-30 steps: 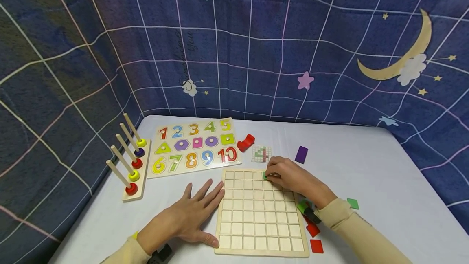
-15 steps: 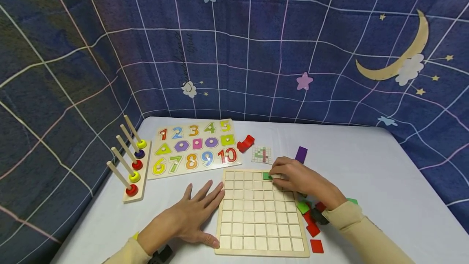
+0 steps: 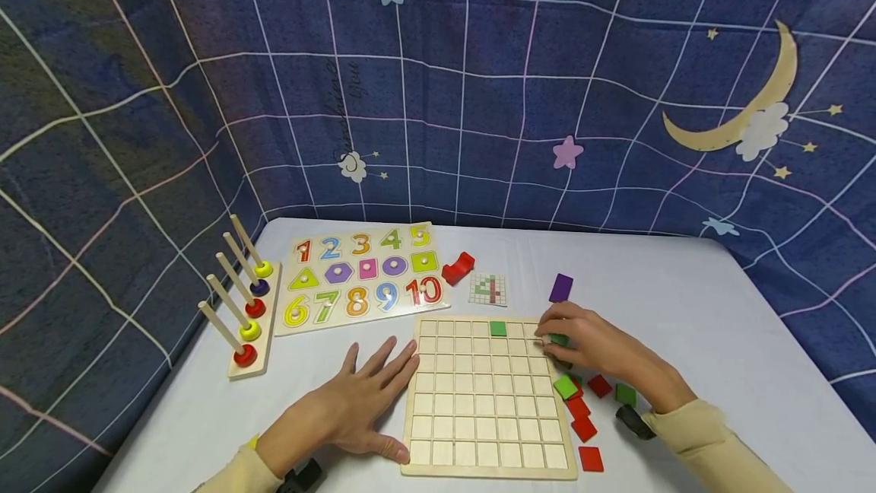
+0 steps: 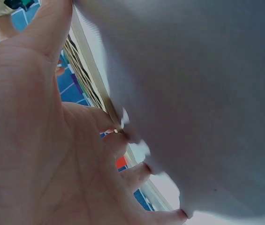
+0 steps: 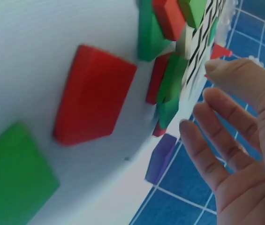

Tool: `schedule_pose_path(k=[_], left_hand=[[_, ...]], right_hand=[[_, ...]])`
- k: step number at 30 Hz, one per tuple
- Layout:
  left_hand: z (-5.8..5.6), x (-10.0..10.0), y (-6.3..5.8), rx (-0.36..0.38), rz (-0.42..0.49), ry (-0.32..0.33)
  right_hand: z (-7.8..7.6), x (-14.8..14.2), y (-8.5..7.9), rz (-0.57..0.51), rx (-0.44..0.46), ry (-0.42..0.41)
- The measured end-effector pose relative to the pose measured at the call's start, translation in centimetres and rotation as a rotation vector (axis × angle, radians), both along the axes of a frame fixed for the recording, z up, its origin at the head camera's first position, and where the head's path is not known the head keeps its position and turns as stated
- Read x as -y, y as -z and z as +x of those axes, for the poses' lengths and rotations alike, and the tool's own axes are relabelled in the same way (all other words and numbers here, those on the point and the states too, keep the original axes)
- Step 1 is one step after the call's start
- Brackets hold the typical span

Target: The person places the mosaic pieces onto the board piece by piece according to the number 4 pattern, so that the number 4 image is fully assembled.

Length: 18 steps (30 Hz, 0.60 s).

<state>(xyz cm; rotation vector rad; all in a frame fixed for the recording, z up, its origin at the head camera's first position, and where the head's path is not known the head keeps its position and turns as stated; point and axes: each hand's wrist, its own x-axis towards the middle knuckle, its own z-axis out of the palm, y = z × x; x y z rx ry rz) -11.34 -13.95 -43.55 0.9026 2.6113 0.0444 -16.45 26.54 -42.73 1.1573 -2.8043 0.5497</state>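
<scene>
A wooden grid board [image 3: 479, 417] lies on the pale table [image 3: 718, 326]. One green tile [image 3: 498, 329] sits in a cell of its top row. My left hand [image 3: 349, 405] lies flat on the table, fingers spread, touching the board's left edge [image 4: 87, 79]. My right hand [image 3: 582, 341] hovers at the board's upper right corner, its fingertips over another green tile [image 3: 557, 340]. In the right wrist view its fingers [image 5: 216, 145] are relaxed and hold nothing. Loose red tiles [image 3: 584, 427] and green tiles [image 3: 565, 386] lie just right of the board.
A small pattern card [image 3: 489, 289], a purple tile [image 3: 561, 287] and a red curved piece [image 3: 459, 267] lie behind the board. A number puzzle board [image 3: 363, 272] and a peg stacker with rings [image 3: 246, 310] stand at the left. Starry blue cloth hangs behind.
My right hand has let go of the green tile in the top row and has drawn back to the right, over the loose tiles. The left hand has stayed put.
</scene>
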Motion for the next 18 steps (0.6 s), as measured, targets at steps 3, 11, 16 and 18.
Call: schedule_pose_path(k=[3,11,16,18], left_hand=[[-0.05,-0.06,0.09,0.006,-0.004,-0.008],[0.08,-0.09,0.03,0.010,-0.007,-0.011],[0.12,-0.11,-0.09,0.004,-0.008,-0.008],[0.11,-0.09,-0.12,0.002,-0.006,-0.007]], right_hand=[[0.40,-0.58,0.02,0.018,-0.001,0.073],[0.30,-1.15,0.60,0.050,0.013,0.134],[0.15,-0.87,0.72,0.055,0.018,0.138],[0.14,-0.77,0.71,0.061,0.016,0.144]])
